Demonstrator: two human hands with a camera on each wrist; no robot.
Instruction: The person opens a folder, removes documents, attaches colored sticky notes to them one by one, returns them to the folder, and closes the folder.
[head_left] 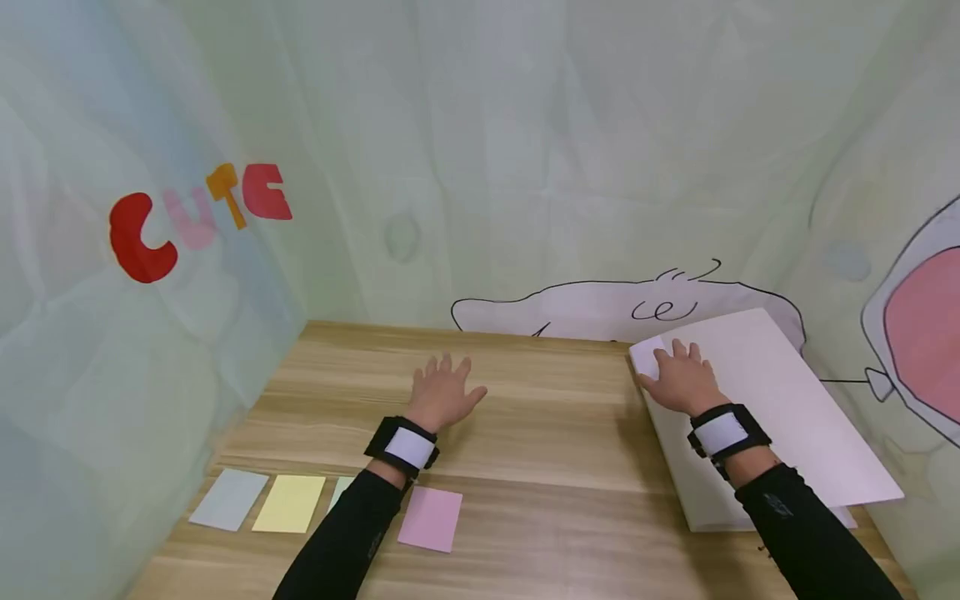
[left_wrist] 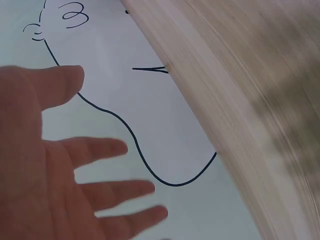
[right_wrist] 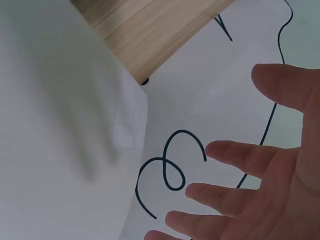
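Observation:
Fingers spread, my left hand (head_left: 441,398) hovers over the middle of the wooden table and holds nothing. In the left wrist view, its thumb and fingers (left_wrist: 117,192) are straight and apart. My right hand (head_left: 681,379) is over the far left part of a stack of large white sheets (head_left: 780,400), fingers spread and nothing gripped. Soft finger shadows fall on the white surface in the right wrist view. A small pale patch (right_wrist: 131,115) marks the corner of the stack. The top sheet lies askew over the one beneath.
Near the front left lie a grey note (head_left: 228,498), a yellow note (head_left: 289,503), a pale green note (head_left: 339,490) partly hidden by my left sleeve, and a pink note (head_left: 431,518). Printed fabric (head_left: 487,167) hangs behind the wooden table (head_left: 540,417) and along its sides.

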